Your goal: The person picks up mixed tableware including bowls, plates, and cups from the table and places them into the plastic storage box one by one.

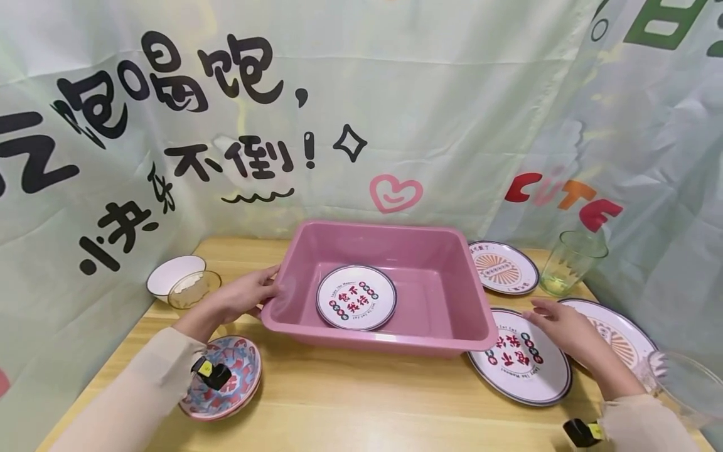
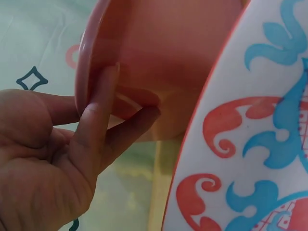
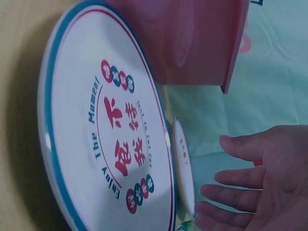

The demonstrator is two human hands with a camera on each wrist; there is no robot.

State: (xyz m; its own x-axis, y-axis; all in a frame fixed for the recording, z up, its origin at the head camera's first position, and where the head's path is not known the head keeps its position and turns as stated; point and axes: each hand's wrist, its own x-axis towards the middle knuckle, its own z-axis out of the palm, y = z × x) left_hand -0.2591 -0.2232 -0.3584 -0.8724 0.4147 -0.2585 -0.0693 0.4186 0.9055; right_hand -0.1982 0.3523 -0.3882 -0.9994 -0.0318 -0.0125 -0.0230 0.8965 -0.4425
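Observation:
A pink plastic basin stands mid-table, with a small white plate printed in red lying in it. My left hand holds the basin's left rim; in the left wrist view its fingers reach along the outer side under the lip. Hovering over the right part of the table is my right hand, holding nothing, its fingers loosely extended in the right wrist view. Below and left of it lies a larger white plate with a dark blue rim, partly beside the basin's front right corner.
Patterned bowls are stacked below my left forearm. Behind them sit a white bowl and an amber glass bowl. On the right are two sunburst plates, a green glass and a clear bowl. A printed curtain hangs behind.

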